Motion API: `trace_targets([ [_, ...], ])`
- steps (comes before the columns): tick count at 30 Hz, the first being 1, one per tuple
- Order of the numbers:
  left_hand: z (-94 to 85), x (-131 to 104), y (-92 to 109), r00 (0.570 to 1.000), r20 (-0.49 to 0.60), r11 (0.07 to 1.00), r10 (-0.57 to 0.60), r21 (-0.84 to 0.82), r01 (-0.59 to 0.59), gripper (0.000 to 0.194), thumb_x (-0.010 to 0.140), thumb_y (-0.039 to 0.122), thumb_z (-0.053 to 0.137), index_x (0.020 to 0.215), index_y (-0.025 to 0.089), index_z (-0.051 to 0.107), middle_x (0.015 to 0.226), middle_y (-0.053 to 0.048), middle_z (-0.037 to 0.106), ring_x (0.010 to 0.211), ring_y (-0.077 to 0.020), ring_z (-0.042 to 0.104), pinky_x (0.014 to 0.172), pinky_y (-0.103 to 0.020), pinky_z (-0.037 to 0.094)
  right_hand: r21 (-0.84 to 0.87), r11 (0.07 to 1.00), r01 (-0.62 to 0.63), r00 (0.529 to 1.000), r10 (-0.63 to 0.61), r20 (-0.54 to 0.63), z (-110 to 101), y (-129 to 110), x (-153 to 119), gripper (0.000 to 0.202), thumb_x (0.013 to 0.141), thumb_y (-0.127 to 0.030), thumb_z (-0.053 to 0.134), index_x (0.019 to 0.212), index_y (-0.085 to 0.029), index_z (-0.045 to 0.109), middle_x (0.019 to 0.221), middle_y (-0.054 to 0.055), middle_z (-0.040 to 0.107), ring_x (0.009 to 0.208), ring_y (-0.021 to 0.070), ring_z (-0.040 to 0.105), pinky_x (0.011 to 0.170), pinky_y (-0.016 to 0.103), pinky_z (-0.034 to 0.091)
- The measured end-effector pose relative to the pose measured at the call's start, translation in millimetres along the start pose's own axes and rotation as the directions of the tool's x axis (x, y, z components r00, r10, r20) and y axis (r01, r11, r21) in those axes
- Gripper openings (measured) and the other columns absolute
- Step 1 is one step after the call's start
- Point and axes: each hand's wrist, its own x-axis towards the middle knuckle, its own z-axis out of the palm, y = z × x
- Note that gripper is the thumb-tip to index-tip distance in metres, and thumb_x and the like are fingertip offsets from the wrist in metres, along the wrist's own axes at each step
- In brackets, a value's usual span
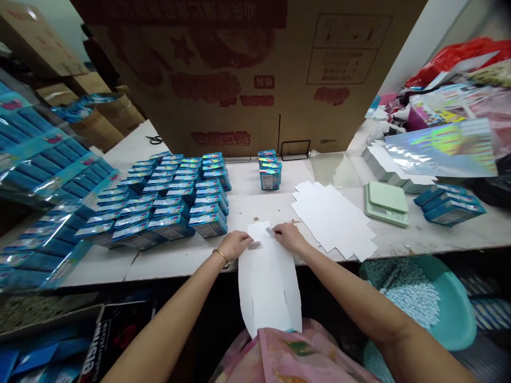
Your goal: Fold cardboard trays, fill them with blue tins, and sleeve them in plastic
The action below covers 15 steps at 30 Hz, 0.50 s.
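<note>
A white cardboard box blank (268,276) lies partly folded in front of me, its near end against my lap and its far end on the table. My left hand (236,243) pinches a small flap at its far left corner. Opposite, my right hand (288,235) grips the matching flap on the right. Both flaps stand bent up from the sheet. A gold bracelet circles my left wrist. Right of my hands, a stack of flat white box blanks (333,219) rests on the table.
Rows of blue packets (208,223) stand at left, with a few more blue packets (270,178) at centre. A large carton (247,80) rises behind. At right are a green scale (385,203), blue boxes (453,209) and a teal basin (459,303) of small pale pieces below the table edge.
</note>
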Motion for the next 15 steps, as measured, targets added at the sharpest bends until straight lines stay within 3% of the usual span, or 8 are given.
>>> trace_targets([
  [3, 5.0, 11.6, 0.5, 0.999, -0.005, 0.999, -0.043, -0.025, 0.043, 0.02, 0.069, 0.027, 0.05, 0.067, 0.016, 0.067, 0.063, -0.002, 0.064, 0.067, -0.0151, 0.056, 0.06, -0.023, 0.038, -0.082, 0.985, 0.149, 0.989, -0.148, 0.023, 0.6, -10.2, 0.9, 0.024, 0.075, -0.01, 0.042, 0.075, -0.018, 0.064, 0.082, 0.006, 0.064, 0.079, 0.0178, 0.057, 0.065, 0.024, 0.037],
  [5, 10.1, 16.0, -0.5, 0.997, -0.014, 0.995, -0.077, -0.062, 0.076, 0.017, 0.066, 0.025, 0.052, 0.065, 0.016, 0.066, 0.063, -0.002, 0.063, 0.066, -0.0152, 0.056, 0.059, -0.023, 0.039, -0.112, 0.979, 0.169, 0.985, -0.166, 0.037, 1.0, -15.5, 3.5, 0.024, 0.074, -0.009, 0.043, 0.079, -0.018, 0.065, 0.081, 0.007, 0.065, 0.08, 0.0197, 0.057, 0.065, 0.026, 0.037],
  [7, 15.2, 17.5, -2.9, 0.992, -0.042, 0.987, -0.116, -0.12, 0.11, 0.017, 0.065, 0.024, 0.054, 0.074, 0.015, 0.066, 0.07, -0.003, 0.064, 0.071, -0.0154, 0.057, 0.061, -0.023, 0.04, -0.094, 0.986, 0.137, 0.99, -0.136, 0.019, 1.3, -17.2, 6.8, 0.028, 0.076, -0.011, 0.042, 0.094, -0.02, 0.062, 0.087, 0.007, 0.064, 0.085, 0.02, 0.057, 0.067, 0.026, 0.037],
  [11, 22.5, 17.0, -11.0, 0.978, -0.09, 0.953, -0.187, -0.259, 0.159, 0.051, 0.062, 0.024, 0.059, 0.11, 0.011, 0.051, 0.085, -0.005, 0.064, 0.078, -0.0151, 0.057, 0.064, -0.022, 0.043, 0.016, 1.0, 0.014, 0.999, -0.014, 0.03, 0.8, -15.9, 12.8, 0.042, 0.077, -0.012, 0.043, 0.117, -0.023, 0.046, 0.097, 0.005, 0.062, 0.09, 0.0177, 0.055, 0.072, 0.025, 0.038],
  [13, 24.5, 17.4, -14.5, 0.975, -0.071, 0.929, -0.21, -0.324, 0.177, 0.056, 0.061, 0.023, 0.061, 0.114, 0.009, 0.047, 0.079, -0.004, 0.063, 0.073, -0.0146, 0.057, 0.061, -0.022, 0.043, 0.053, 0.998, -0.033, 0.998, 0.03, 0.057, -0.3, -16.4, 15.0, 0.052, 0.074, -0.012, 0.047, 0.125, -0.02, 0.037, 0.104, 0.007, 0.058, 0.094, 0.0186, 0.054, 0.074, 0.026, 0.038],
  [15, 25.2, 18.7, -16.4, 0.974, -0.041, 0.905, -0.222, -0.382, 0.19, 0.049, 0.06, 0.021, 0.062, 0.106, 0.009, 0.051, 0.072, -0.003, 0.063, 0.068, -0.0139, 0.057, 0.058, -0.022, 0.043, 0.071, 0.994, -0.081, 0.995, 0.076, 0.069, -1.8, -17.8, 17.0, 0.056, 0.072, -0.013, 0.051, 0.126, -0.015, 0.034, 0.111, 0.012, 0.054, 0.098, 0.0216, 0.052, 0.074, 0.028, 0.039],
])
